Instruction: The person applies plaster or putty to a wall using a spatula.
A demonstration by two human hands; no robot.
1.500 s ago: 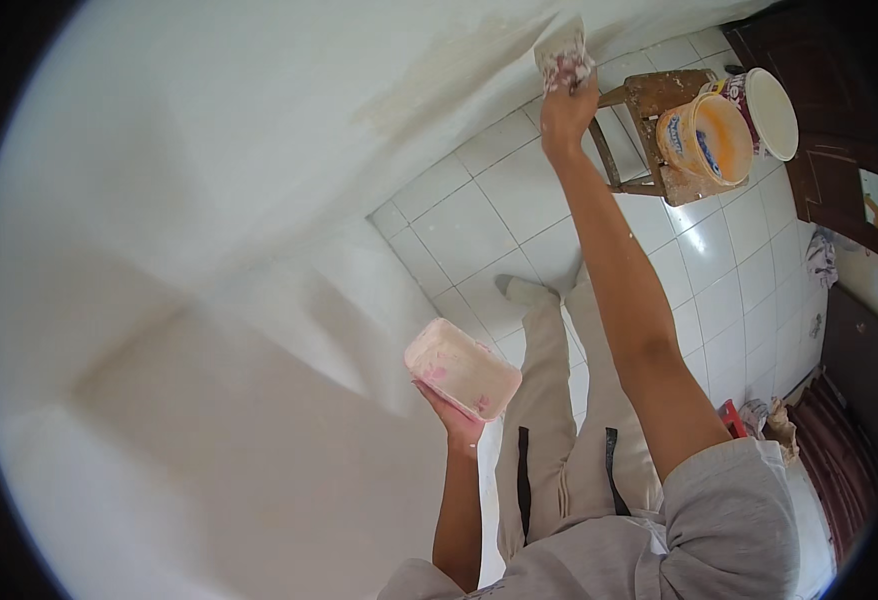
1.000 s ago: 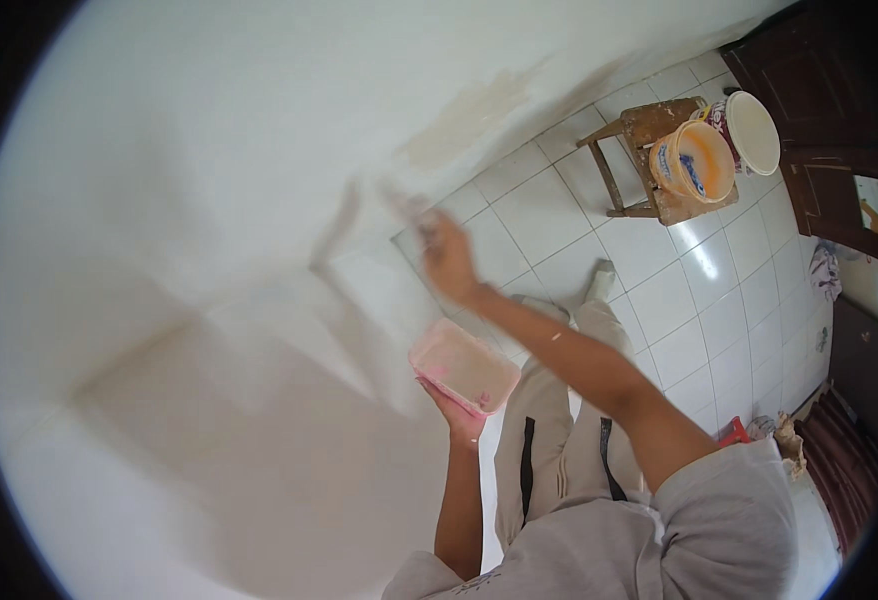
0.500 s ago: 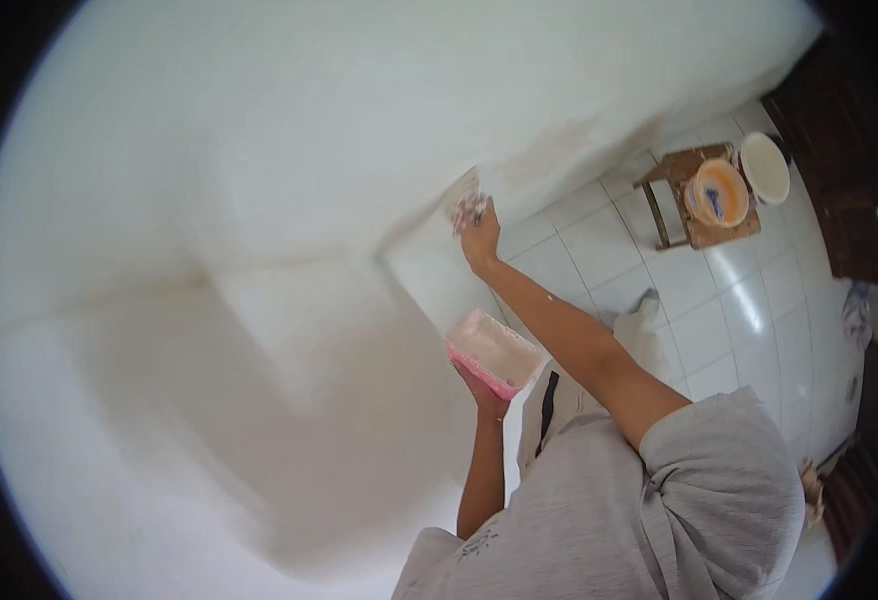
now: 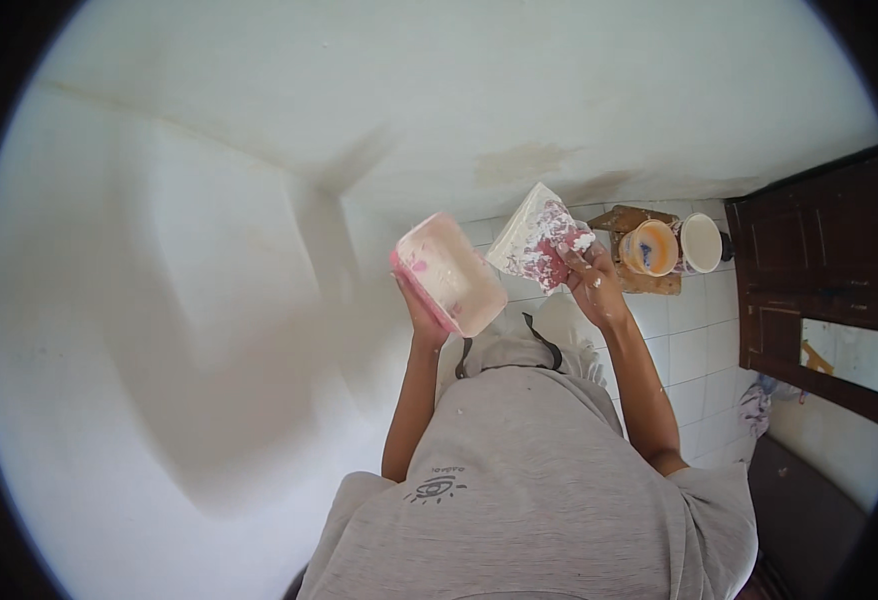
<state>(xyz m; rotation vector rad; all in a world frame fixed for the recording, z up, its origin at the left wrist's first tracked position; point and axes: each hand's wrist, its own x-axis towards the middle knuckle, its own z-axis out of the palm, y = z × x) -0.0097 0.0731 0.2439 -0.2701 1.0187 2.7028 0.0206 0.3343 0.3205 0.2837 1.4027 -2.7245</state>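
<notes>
Tray sits clamped in our left hand, just beside the scraper that our right hand grips, with 1 orange bucket on the stool.

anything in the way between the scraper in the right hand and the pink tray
Nothing visible stands between the scraper in the right hand and the pink tray in the left hand; a blade corner appears close to the tray's rim, though contact is unclear. The stool is off to the right.
</notes>
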